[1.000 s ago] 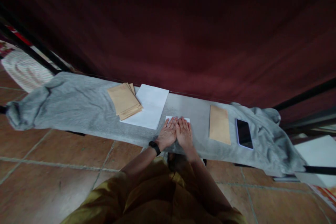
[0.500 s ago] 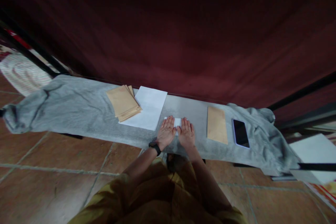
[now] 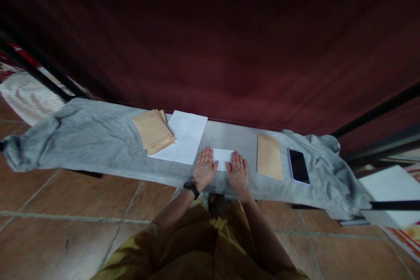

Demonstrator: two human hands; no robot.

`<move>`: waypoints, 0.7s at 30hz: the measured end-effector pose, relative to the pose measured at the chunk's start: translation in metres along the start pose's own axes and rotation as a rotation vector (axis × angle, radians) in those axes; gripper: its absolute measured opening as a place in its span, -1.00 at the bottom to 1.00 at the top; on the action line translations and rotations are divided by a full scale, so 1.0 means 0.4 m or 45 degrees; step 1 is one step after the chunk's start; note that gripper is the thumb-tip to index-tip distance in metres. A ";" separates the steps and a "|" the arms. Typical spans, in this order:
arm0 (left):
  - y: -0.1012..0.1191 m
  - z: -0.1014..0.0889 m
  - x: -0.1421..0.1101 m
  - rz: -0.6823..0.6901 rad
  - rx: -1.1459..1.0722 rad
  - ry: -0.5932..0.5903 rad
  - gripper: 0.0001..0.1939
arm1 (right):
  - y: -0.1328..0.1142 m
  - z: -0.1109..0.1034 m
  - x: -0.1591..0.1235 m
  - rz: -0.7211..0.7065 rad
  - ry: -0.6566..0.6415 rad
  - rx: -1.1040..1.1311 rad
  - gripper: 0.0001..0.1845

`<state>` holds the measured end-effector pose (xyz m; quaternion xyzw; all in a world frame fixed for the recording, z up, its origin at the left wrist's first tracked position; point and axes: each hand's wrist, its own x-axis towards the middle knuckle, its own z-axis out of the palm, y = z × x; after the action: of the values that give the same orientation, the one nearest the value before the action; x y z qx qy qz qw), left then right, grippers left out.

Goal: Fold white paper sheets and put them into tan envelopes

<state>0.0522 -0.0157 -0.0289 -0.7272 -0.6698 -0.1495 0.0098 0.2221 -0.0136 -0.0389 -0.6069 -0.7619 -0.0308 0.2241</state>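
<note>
A small folded sheet of white paper [image 3: 222, 159] lies on the grey cloth in front of me. My left hand [image 3: 204, 169] rests flat at its left side, fingers stretched out and pointing away from me. At its right side my right hand [image 3: 237, 171] lies flat too, fingers slightly spread. Each palm hides part of the paper's side. Left of my hands, a white paper stack [image 3: 187, 133] lies partly under a pile of brown envelopes [image 3: 153, 129]. To the right is a single brown envelope [image 3: 269, 156].
A phone [image 3: 299, 166] with a dark screen lies right of the single envelope. The grey cloth [image 3: 98, 135] covers a long narrow bench, bunched at both ends. A dark red curtain [image 3: 210, 52] hangs behind it. Black metal bars [image 3: 377, 109] flank both sides, above a tiled floor [image 3: 59, 236].
My hands have slid apart, the left one outward to the left and the right one to the right. More of the white paper shows between them.
</note>
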 end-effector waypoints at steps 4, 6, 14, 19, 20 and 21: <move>-0.004 -0.013 -0.017 -0.002 0.007 0.006 -0.31 | 0.011 -0.002 -0.013 0.018 0.028 0.008 -0.41; -0.003 -0.020 -0.023 -0.007 0.019 -0.012 -0.30 | 0.013 -0.006 -0.014 0.036 0.029 0.022 -0.42; -0.002 -0.023 -0.025 -0.006 0.006 0.012 -0.31 | -0.042 -0.022 -0.007 -0.111 -0.085 0.131 -0.43; -0.010 -0.027 -0.037 0.013 0.001 0.019 -0.32 | -0.064 -0.020 -0.024 -0.152 -0.131 0.082 -0.45; -0.012 -0.029 -0.042 0.017 0.005 0.018 -0.32 | -0.062 -0.020 -0.027 -0.140 -0.126 0.069 -0.44; -0.014 -0.031 -0.047 0.019 0.012 0.017 -0.32 | -0.059 -0.021 -0.030 -0.124 -0.119 0.056 -0.44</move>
<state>0.0432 -0.0361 -0.0225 -0.7312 -0.6649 -0.1512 0.0188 0.2046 -0.0332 -0.0304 -0.5648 -0.8007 0.0035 0.1998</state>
